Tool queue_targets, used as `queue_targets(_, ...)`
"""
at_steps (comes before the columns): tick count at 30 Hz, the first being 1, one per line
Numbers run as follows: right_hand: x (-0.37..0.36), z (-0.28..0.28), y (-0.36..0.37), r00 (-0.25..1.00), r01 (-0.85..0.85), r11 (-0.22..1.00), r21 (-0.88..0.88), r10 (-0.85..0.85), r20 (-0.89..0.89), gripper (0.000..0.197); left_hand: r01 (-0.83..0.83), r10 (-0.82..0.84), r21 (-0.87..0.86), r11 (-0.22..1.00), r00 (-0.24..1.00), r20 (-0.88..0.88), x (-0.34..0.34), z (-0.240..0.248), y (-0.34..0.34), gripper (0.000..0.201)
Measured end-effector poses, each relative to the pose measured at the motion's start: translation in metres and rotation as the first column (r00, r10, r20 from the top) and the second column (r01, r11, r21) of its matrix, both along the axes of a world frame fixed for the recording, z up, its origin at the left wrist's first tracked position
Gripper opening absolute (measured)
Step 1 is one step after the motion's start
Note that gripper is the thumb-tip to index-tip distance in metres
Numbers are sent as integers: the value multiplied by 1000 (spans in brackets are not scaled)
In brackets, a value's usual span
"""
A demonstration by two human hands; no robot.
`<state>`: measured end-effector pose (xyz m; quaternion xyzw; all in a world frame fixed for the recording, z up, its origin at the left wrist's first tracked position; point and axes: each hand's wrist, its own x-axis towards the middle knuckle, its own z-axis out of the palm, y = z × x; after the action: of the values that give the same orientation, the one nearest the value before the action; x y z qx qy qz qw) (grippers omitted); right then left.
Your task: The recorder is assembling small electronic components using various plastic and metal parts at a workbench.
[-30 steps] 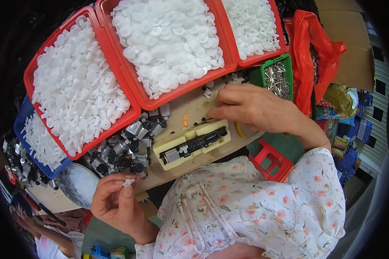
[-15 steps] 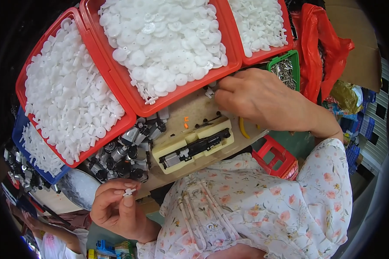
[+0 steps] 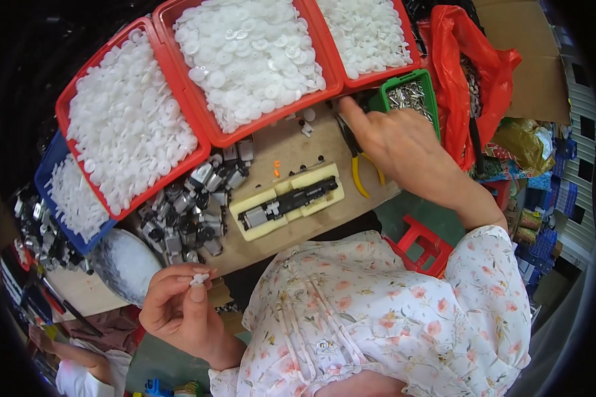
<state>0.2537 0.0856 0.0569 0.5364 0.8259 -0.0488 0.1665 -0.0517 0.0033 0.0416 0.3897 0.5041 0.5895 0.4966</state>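
Observation:
Between the thumb and fingertips of my left hand is a small white plastic gear piece, above the table's near-left edge. My right hand reaches to the back of the table, beside a green box of metal pins. One digit stretches toward the red tray's edge; the other fingers are hidden. Pliers with yellow handles lie just left of that hand. In the middle, a cream foam holder carries a black bar-shaped assembly with a silver motor at its left end.
Red trays of white gears and small white parts line the back. Small motors are heaped left of the holder, near a blue tray and a round metal dish. A red bag hangs at right; a red stool stands below.
My right hand has moved back and away from the loose white parts, toward the green box, uncovering the pliers. The left hand still holds the gear piece. The view has shifted slightly.

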Motion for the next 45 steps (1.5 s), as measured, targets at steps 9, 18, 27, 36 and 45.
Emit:
queue_targets(9,1,-25,-3,911,-216,965,148,253,-324,34,0,12,132,991,996,-87,9,21,-43,9)
queue_targets(18,44,3,-27,911,31,959,282,89,-402,19,-56,54,121,991,998,21,13,32,-77,12)
queue_targets(27,38,-6,-39,876,20,932,361,158,-456,11,-39,38,47,998,999,17,28,23,-81,12)
queue_targets(36,33,-25,-47,946,-59,899,435,189,-263,6,-11,9,23,1000,998,59,27,11,-71,12)
queue_targets(45,98,-26,-29,921,197,881,429,-16,-389,16,-37,22,-145,989,994,-105,24,19,-61,9)
